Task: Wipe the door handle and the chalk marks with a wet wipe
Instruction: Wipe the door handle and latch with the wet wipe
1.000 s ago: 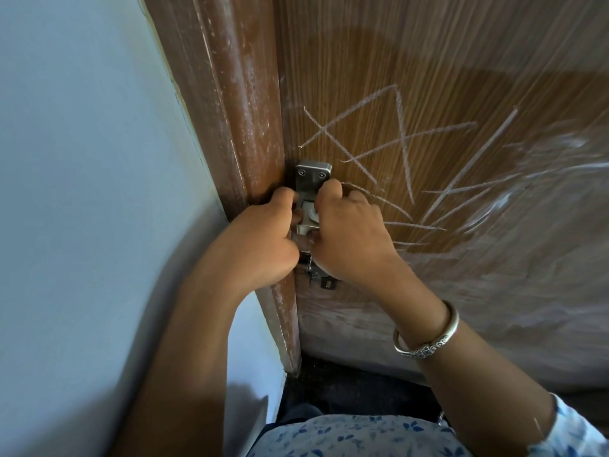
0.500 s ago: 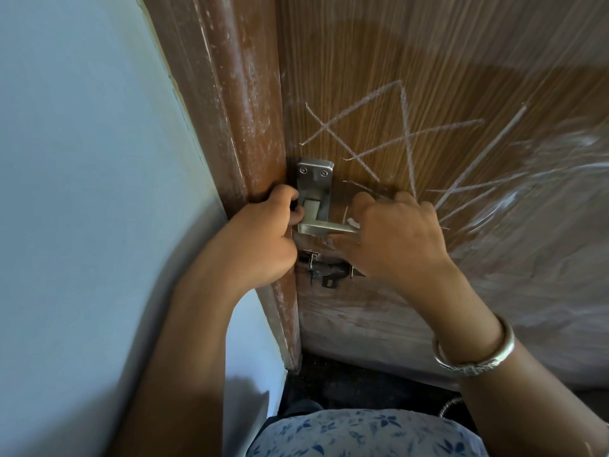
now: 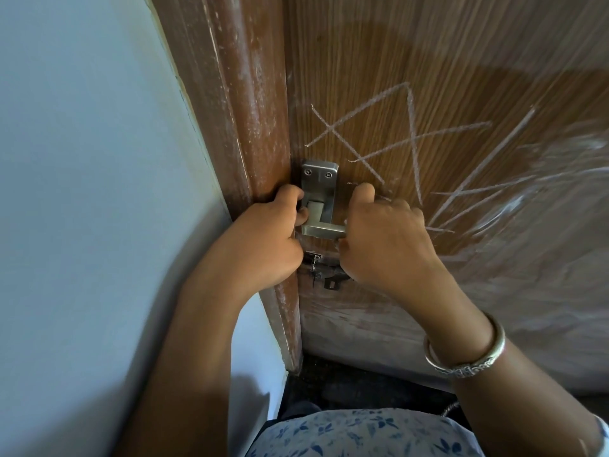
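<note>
The task is judged to be in its first part: the door handle (image 3: pixel 321 229) is being worked on, and nothing of the chalk marks (image 3: pixel 412 142) appears to have been cleaned. The lever's free end, at 3 o'clock from the backplate, is clamped in the right hand (image 3: pixel 387 245), whose fingers (image 3: pixel 362 192) are curled over it. The wet wipe cannot be plainly made out and is presumed to be hidden under that hand. The pivot end is gripped by the left hand (image 3: pixel 263 240), its fingers (image 3: pixel 290 192) closed at 9 o'clock of the plate, against the door's edge. The crossed white strokes are seen whole and sharp on the door (image 3: pixel 362 61), spread from 12 to 3 o'clock of the handle. Whether the handle has been wiped all round cannot be told; the marks are left entirely to be done.
</note>
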The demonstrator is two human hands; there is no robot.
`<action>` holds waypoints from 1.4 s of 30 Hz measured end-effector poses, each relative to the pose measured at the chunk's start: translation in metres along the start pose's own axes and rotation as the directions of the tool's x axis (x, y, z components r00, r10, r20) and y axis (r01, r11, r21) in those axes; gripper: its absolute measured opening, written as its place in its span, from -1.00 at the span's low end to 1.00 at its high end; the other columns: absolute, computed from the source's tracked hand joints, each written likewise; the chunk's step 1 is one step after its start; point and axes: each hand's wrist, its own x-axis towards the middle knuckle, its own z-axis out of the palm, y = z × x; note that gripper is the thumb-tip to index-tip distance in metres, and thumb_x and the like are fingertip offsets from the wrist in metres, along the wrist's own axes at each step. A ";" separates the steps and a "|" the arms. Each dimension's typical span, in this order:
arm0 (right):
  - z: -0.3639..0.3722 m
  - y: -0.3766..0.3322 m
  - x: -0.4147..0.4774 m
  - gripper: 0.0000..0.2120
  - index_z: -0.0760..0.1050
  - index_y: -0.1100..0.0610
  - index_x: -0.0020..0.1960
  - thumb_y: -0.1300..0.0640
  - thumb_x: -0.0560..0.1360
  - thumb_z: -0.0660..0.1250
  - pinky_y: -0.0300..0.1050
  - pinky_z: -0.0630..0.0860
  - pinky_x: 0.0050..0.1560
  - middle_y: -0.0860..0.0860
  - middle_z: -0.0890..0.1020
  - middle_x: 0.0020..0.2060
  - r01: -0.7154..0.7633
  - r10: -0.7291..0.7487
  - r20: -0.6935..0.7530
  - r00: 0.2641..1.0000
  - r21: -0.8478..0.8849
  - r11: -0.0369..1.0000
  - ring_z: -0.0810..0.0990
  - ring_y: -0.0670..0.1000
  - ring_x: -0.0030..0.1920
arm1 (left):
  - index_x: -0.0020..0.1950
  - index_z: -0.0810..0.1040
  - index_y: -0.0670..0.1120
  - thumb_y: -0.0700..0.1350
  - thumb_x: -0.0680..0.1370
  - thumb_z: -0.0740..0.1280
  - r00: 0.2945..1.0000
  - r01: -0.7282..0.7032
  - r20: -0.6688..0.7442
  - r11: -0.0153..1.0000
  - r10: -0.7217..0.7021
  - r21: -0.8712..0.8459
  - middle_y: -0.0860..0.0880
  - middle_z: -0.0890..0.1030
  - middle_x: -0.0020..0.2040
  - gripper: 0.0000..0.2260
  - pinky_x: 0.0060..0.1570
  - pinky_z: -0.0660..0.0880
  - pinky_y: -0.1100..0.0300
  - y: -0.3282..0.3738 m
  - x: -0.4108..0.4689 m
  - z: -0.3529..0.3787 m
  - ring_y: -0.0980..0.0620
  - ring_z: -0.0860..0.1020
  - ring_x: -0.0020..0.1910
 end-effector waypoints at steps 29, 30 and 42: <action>0.006 0.009 0.009 -0.67 0.37 0.10 0.06 -0.13 0.48 0.29 0.01 0.46 -0.08 -0.03 0.50 -0.25 0.135 -0.136 0.013 0.991 0.071 0.988 0.56 0.11 -0.12 | 0.38 0.18 0.07 -0.31 0.50 0.19 1.000 -0.002 0.018 0.999 0.002 -0.036 0.10 0.47 0.31 -0.48 -0.21 0.38 0.36 -0.001 -0.001 -0.001 0.04 0.59 0.01; 0.004 0.015 0.008 -0.66 0.37 0.08 0.06 -0.15 0.47 0.29 0.00 0.45 -0.09 -0.04 0.49 -0.25 0.122 -0.123 0.028 0.992 0.053 0.991 0.57 0.10 -0.12 | 0.38 0.18 0.07 -0.31 0.51 0.19 1.000 -0.006 0.019 0.999 0.007 -0.036 0.11 0.47 0.32 -0.49 -0.23 0.37 0.40 -0.001 -0.001 -0.001 0.03 0.59 0.01; 0.009 0.041 -0.014 -0.92 0.35 0.11 0.03 0.11 0.61 0.14 -0.20 0.36 -0.44 -0.01 0.52 -0.30 0.013 0.006 -0.051 0.999 0.360 0.933 0.49 -0.07 -0.36 | 0.38 0.20 0.04 -0.30 0.51 0.19 0.999 -0.038 -0.001 0.999 0.038 0.020 0.11 0.46 0.32 -0.51 -0.25 0.35 0.46 -0.002 -0.001 -0.002 0.07 0.59 -0.02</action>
